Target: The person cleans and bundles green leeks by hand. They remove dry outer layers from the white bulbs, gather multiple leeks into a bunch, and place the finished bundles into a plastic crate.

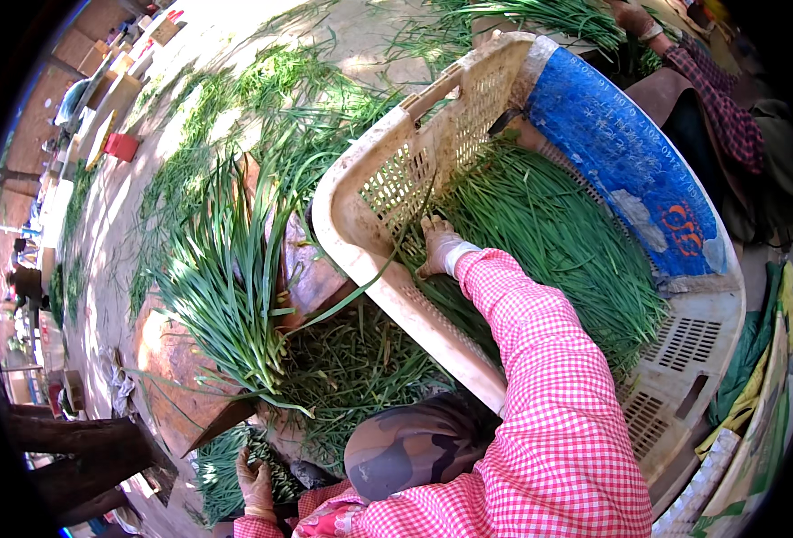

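Note:
My right hand (440, 247), in a thin glove with a white cuff, reaches into a large cream plastic crate (363, 151). Its fingers are spread at the near-left edge of a thick layer of garlic chives (551, 235). At the lower left, my left hand (255, 481) has its fingers curled and apart beside a bundle of chives (218, 474); nothing shows in its grasp. Between the hands and farther left, a loose bunch of chives (228, 289) lies over a worn brown surface (178, 376), its pale stem ends towards me.
Loose leaves (363, 356) litter the ground beside my knee (413, 444). A blue printed sheet (612, 155) lines the crate's far wall. Another person's hand (632, 19) is near more chives (558, 17). A dark wooden post (87, 450) stands left; sacks (766, 363) lie right.

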Demonstrator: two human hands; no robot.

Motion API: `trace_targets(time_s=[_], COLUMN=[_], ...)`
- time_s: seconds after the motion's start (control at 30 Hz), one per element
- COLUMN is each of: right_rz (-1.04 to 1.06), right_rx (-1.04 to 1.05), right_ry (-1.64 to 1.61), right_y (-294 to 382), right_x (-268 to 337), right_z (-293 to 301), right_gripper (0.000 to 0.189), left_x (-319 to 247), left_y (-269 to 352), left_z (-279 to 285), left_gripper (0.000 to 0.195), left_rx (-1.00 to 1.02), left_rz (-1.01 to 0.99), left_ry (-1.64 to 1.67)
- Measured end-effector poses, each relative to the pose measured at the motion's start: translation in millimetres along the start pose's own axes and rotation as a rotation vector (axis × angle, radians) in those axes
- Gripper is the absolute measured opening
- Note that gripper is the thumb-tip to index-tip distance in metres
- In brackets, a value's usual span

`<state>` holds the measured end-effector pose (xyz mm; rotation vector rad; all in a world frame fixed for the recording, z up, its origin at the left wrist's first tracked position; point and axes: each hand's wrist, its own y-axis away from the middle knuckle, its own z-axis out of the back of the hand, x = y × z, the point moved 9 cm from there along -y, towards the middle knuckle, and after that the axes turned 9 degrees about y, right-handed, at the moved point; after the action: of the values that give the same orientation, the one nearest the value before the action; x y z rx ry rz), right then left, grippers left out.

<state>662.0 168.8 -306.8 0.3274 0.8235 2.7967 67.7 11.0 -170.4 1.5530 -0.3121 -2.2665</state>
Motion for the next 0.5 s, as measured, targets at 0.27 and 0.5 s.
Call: trace_targets(time_s=[0.27, 0.5], right_rz=[-0.044, -0.027], right_rx=[0.188, 0.329], right_ry=[-0.091, -0.195], right_y=[-20, -3], right_x=[-4, -17], right_z=[-15, -21], right_gripper=[0.126, 0.083], left_x=[-16, -6], left_y=[26, -4], left_z=[-42, -45], left_gripper=[0.056, 0.056], left_rx=[0.174, 0.237], left_rz=[0.309, 0.288], left_ry=[0.158, 0.066])
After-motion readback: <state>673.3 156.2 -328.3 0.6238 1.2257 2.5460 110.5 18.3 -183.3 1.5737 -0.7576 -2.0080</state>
